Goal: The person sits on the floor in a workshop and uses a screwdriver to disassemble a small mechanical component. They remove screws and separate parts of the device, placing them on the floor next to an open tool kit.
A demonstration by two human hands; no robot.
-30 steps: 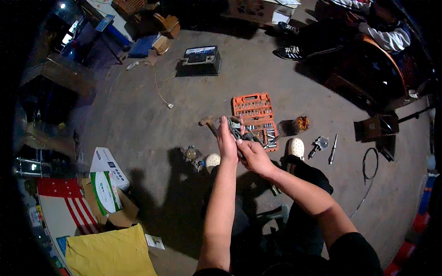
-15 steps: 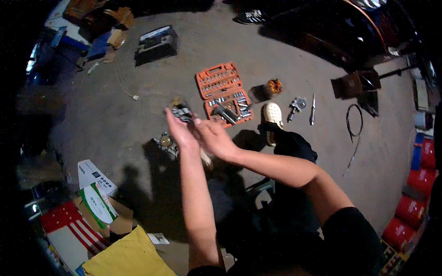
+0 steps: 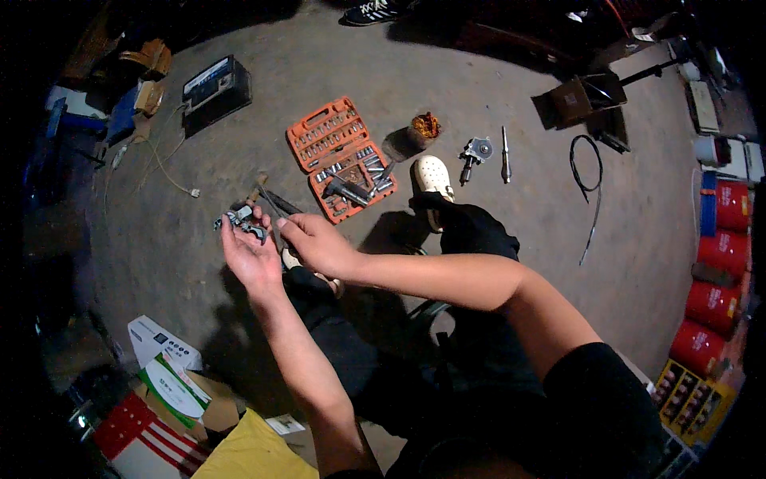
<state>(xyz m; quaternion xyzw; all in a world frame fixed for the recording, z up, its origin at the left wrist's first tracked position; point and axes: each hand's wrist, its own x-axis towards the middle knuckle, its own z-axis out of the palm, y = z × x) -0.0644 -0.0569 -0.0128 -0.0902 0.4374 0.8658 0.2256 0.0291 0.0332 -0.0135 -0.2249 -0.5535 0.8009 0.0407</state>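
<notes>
We hold a small metal part in the left hand, which is turned palm up with the fingers curled loosely under and around the part; the part rests at the fingertips, above the bare concrete floor and well left of the floor's middle. Our right hand lies just beside it, touching the left palm, its thumb and forefinger pinched together on a thin dark tool that points up and left toward the part; whether the tool's tip touches the part we cannot tell. Beyond the hands, toward the far edge of the floor, an orange socket case lies open with sockets and a ratchet in it. Just right of the case stands a dark cup with orange stuff in it, then a pale clog on our foot, a small metal fitting and a punch. A black cable loops farther right. A dark box sits near the far left edge, and cartons lie at the near left corner.
</notes>
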